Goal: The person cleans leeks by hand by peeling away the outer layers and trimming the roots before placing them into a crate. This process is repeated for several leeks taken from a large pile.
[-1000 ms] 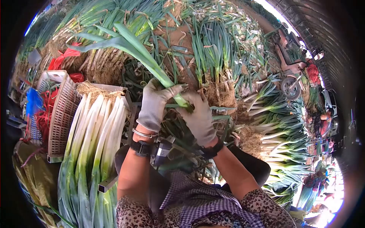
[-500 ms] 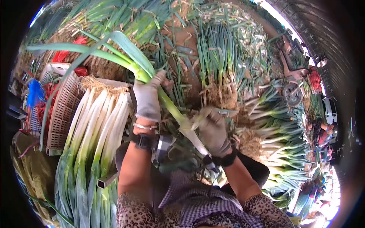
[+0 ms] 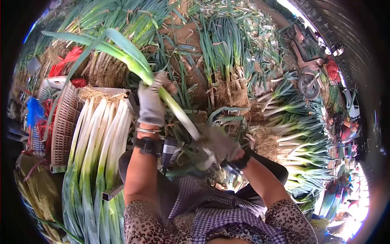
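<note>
A long leek (image 3: 176, 112) slants across the middle, green leaves at the upper left and white stalk toward the lower right. My left hand (image 3: 152, 99), in a pale work glove, is closed around it just below the leaves. My right hand (image 3: 219, 143), gloved and blurred by motion, is at the stalk's lower white end, which it partly hides. A loose whitish strip of outer skin (image 3: 208, 162) hangs below my right fingers. Left of my left arm, thick trimmed leeks (image 3: 95, 134) lie side by side in a metal frame (image 3: 113, 192), roots away from me.
A plastic basket (image 3: 65, 122) with red ties stands at the left, beside an olive sack (image 3: 36, 191). Bundled leeks (image 3: 227, 49) lie ahead, and a row of leeks (image 3: 300, 140) lies at the right. A scooter (image 3: 306, 67) stands at the far right.
My right hand has moved down and toward the left along the stalk, with outer skin pulled from it. The stalk above it now looks smooth and white. My left hand keeps its hold.
</note>
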